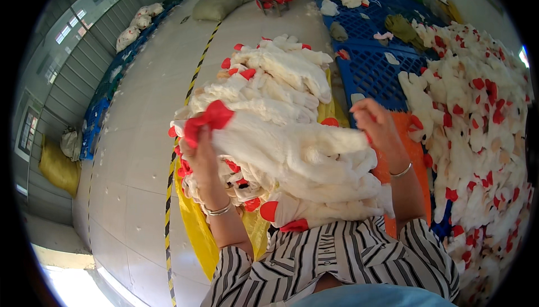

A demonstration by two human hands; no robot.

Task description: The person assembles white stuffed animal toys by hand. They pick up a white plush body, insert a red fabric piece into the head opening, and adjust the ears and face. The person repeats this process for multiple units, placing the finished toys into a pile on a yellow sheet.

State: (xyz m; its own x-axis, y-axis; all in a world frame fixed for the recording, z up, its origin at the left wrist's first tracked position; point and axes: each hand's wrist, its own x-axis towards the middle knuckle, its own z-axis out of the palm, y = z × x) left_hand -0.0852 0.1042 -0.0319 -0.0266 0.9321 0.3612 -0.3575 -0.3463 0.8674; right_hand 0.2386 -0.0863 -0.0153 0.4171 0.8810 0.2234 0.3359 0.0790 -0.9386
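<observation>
A limp white plush toy skin (pixel 281 144) with a red piece at its left end stretches level from left to right across the middle of the scene, held up at both ends. It hangs above more white-and-red plush skins heaped just beneath it, on the near side.

- The bare grey concrete floor (pixel 140 155) at the frame's left lies open.
- A heap of white plush toy skins with red patches (pixel 269 88) fills the centre.
- A bigger white-and-red plush mound (pixel 477 138) blocks the right side.
- Blue plastic pallets (pixel 373 65) in the upper middle show a little bare room.
</observation>
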